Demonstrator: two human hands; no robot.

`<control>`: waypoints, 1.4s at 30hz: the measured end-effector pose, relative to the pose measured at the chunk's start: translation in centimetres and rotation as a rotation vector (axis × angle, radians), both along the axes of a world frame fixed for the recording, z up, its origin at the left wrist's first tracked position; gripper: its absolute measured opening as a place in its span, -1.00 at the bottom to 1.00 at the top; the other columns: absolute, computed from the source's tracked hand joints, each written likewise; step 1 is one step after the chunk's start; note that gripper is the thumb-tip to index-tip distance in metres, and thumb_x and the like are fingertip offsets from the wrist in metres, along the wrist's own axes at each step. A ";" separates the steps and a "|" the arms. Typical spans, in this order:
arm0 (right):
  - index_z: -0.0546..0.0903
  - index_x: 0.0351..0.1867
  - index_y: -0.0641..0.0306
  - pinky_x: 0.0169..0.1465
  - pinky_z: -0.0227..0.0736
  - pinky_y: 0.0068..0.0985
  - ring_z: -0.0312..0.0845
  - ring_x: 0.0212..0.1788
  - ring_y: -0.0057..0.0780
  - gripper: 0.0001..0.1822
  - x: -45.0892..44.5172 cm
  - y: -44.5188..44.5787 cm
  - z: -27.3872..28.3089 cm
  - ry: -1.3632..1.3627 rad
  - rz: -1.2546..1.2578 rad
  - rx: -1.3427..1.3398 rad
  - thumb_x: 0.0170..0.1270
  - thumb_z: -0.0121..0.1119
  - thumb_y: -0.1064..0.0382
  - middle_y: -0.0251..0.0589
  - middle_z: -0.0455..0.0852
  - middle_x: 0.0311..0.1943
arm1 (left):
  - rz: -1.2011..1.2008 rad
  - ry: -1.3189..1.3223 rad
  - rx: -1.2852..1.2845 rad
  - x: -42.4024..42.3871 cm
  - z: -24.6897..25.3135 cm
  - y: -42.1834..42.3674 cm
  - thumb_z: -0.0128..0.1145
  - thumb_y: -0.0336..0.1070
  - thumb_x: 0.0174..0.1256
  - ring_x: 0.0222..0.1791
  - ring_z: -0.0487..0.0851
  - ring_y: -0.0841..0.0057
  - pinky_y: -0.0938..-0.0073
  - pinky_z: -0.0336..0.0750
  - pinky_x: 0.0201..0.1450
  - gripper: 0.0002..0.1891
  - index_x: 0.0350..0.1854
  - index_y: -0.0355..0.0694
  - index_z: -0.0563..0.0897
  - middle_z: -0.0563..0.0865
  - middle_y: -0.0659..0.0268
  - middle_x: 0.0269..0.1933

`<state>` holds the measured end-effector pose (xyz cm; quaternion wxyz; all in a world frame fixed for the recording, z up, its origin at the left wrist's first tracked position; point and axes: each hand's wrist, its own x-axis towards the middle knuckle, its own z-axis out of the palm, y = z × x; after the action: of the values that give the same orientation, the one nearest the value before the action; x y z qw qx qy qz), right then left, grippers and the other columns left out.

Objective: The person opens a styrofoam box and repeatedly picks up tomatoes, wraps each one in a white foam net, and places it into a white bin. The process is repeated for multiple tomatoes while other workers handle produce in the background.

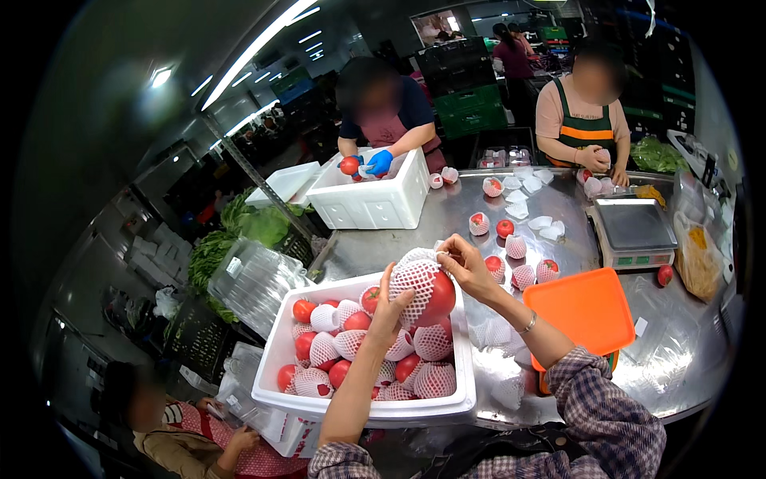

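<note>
A large red tomato (pixel 440 299), partly covered by a white foam fruit net (pixel 414 286), is held up over the right end of a white foam box (pixel 263 377). My left hand (pixel 388 308) grips the tomato through the net from the left. With bent fingers, my right hand (pixel 465 263) pinches the net's upper edge. One side of the tomato shows bare. Inside the box below lie several tomatoes, many in similar nets, such as a netted tomato (pixel 434 380) near the front right corner.
Several tomatoes and loose foam nets (pixel 517 208) lie on the metal table (pixel 383 251). At right are an orange plastic tray (pixel 577 308) and a scale (pixel 634 224). A co-worker's blue gloves (pixel 380 163) are over another foam box (pixel 371 206). Clear plastic containers (pixel 257 281) stand left.
</note>
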<state>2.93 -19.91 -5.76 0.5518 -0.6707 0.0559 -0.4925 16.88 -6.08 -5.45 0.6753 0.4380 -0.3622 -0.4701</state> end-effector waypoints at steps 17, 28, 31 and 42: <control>0.51 -0.34 0.21 -0.38 0.52 -0.60 0.56 -0.44 -0.62 -0.89 -0.5 -4.4 -2.7 -0.073 0.234 0.782 0.29 0.04 0.24 -0.38 0.59 -0.43 | 0.082 0.302 0.036 2.0 -1.8 0.6 0.11 0.14 0.12 0.06 0.57 0.32 0.19 0.50 0.11 -0.37 0.15 -0.20 0.42 0.57 0.21 0.09; 0.56 -0.07 0.37 -0.10 0.47 -0.40 0.56 -0.05 -0.36 -0.35 -5.9 -12.7 -13.6 1.365 -0.203 0.048 -0.08 0.34 -0.11 0.04 0.60 -0.02 | 0.190 0.462 0.108 1.7 0.3 -0.6 0.22 0.17 0.06 0.00 0.58 0.23 0.13 0.58 -0.09 -0.36 0.14 -0.08 0.42 0.56 0.21 0.08; 0.66 -0.15 0.27 -0.13 0.50 -0.32 0.62 -0.16 -0.23 -0.50 -4.5 -12.7 -20.3 1.450 0.241 -0.420 -0.12 0.33 0.00 -0.11 0.70 -0.20 | 0.247 0.361 0.211 2.4 -0.6 -1.1 0.27 0.12 0.02 -0.02 0.61 0.29 0.12 0.61 -0.12 -0.35 0.12 -0.12 0.43 0.60 0.21 0.03; 0.61 -0.31 0.30 -0.38 0.37 -0.51 0.50 -0.40 -0.53 -0.69 -6.2 -11.9 -16.4 1.318 0.186 -0.205 0.05 0.23 0.09 -0.32 0.62 -0.47 | 0.224 0.228 0.389 3.3 -2.7 -1.6 0.27 -0.08 0.13 -0.09 0.66 0.41 0.29 0.62 -0.07 -0.50 0.08 -0.16 0.46 0.64 0.24 -0.03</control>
<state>-3.30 -31.78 -22.17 0.3760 -0.8820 0.2761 0.0664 20.22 -7.73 -8.17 0.6625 0.5413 -0.1357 -0.4997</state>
